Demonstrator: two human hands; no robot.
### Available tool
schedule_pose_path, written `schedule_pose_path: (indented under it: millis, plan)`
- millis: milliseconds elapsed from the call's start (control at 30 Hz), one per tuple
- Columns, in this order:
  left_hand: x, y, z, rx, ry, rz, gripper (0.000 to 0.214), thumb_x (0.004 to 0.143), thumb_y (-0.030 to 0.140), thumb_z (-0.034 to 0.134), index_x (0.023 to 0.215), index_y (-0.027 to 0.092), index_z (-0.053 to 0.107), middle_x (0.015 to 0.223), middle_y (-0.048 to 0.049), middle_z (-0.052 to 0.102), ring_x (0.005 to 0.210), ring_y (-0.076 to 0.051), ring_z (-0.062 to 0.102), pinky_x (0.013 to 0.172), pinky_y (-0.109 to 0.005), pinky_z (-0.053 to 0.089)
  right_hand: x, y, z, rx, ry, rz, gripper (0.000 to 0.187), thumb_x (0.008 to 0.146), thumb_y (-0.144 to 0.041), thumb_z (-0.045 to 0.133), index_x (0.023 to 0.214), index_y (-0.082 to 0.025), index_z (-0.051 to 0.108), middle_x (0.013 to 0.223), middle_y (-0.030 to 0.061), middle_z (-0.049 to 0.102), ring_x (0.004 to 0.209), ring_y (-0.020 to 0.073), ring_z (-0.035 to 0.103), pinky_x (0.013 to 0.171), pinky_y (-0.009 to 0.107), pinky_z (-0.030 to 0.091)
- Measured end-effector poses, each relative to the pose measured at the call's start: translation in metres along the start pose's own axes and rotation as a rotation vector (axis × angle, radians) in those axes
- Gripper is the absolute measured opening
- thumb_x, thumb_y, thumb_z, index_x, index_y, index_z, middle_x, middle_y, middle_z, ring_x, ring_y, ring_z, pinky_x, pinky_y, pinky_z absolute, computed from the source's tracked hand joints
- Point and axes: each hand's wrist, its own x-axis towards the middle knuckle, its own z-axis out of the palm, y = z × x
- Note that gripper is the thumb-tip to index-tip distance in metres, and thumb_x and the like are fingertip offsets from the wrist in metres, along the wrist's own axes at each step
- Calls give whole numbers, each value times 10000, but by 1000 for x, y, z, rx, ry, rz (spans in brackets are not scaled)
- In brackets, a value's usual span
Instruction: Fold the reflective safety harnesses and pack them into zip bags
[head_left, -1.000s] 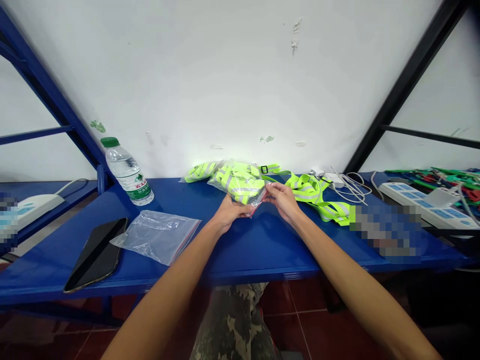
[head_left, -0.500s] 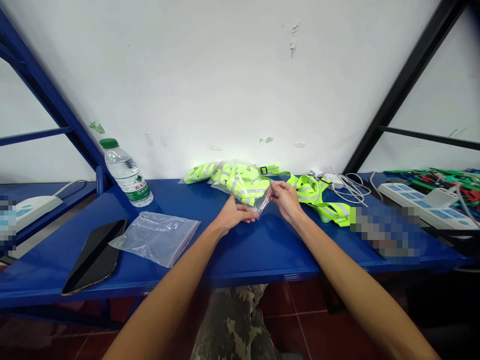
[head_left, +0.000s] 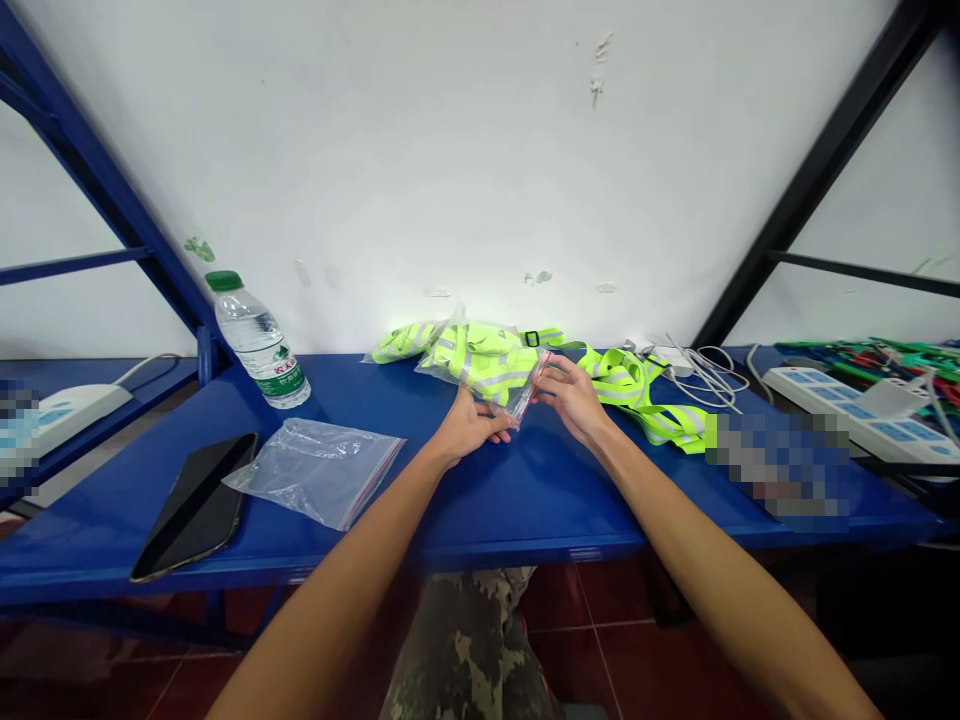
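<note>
A clear zip bag (head_left: 487, 368) stuffed with a folded neon-yellow reflective vest rests on the blue table (head_left: 525, 490), lifted a little at its near end. My left hand (head_left: 466, 428) pinches the bag's red-lined mouth from below. My right hand (head_left: 571, 395) pinches the same edge at its right end. Behind and to the right lies a loose neon-yellow vest (head_left: 637, 392) with grey reflective bands and a black buckle.
An empty clear zip bag (head_left: 319, 468) lies at the left, beside a dark phone (head_left: 196, 504). A water bottle (head_left: 259, 343) stands by the blue frame post. White cables (head_left: 697, 365) and a power strip (head_left: 847, 402) sit at the right.
The bagged vest's near end has tilted up slightly. Both hands have shifted a little along its mouth and keep their pinch.
</note>
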Motion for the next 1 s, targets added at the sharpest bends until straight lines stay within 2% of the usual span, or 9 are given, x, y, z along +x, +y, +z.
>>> schedule_pose_path:
  millis: [133,300,500,767,1000]
  plan:
    - [0,-1,0,23,1,-24,772,713,153,793,1266,173,255,658,33,654,484,-133,632,469,-225,503,2,4,-1,-14,-12,0,435,557,-279,854,925,-214,631,713,-28,672,638,131,595,627,291,501]
    - [0,0,1,17,-19,-35,745,683,141,803,1221,173,290,713,6,673,565,-170,683,507,-257,539,2,5,0,-32,9,-24,464,542,-298,862,929,-201,625,678,-32,660,602,122,577,630,293,486]
    - [0,1,0,-14,21,-12,688,661,157,816,1163,165,346,688,18,659,541,-157,667,501,-254,527,-3,2,4,-60,-95,1,494,567,-293,844,977,-227,576,714,-44,648,651,139,606,662,310,507]
    - [0,1,-2,-27,13,-32,646,655,137,809,1116,169,356,684,17,664,528,-146,649,500,-263,529,-4,4,4,-106,-110,-11,495,592,-289,828,986,-221,536,736,-31,679,675,142,629,681,301,502]
    - [0,1,0,-4,32,-18,641,645,174,826,1112,168,386,726,13,660,553,-136,650,522,-258,529,-7,2,6,-139,-199,22,507,612,-292,815,1010,-226,509,726,-33,682,631,145,631,656,307,500]
